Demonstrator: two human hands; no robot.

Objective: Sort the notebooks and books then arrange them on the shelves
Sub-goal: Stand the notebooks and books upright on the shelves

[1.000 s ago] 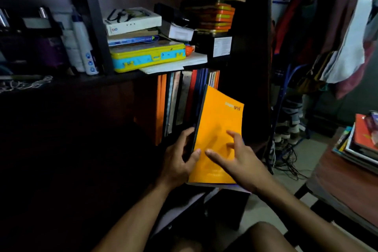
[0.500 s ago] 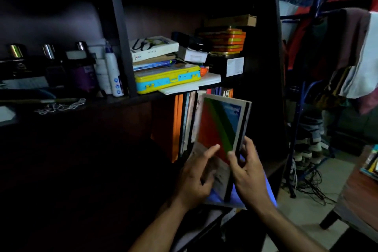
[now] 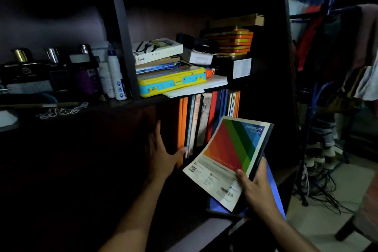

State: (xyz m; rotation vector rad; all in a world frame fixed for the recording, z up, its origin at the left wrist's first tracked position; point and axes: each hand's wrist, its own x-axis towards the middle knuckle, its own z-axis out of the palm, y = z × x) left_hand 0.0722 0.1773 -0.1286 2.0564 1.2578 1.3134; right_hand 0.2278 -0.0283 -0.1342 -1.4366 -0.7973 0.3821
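One striped notebook (image 3: 229, 157) is out of the row, gripped at its lower corner by the right hand (image 3: 255, 186) before the lower shelf (image 3: 286, 172). Left hand (image 3: 161, 153), fingers spread, presses the upright books (image 3: 206, 116) aside. Shelving looks mostly done; this one remains.

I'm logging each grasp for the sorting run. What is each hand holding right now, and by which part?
The right hand grips the striped notebook at its lower corner near the spine. The left hand holds nothing; its open fingers reach to the shelved books.

Left hand (image 3: 161, 153) spread, right hand (image 3: 255, 186) gripping
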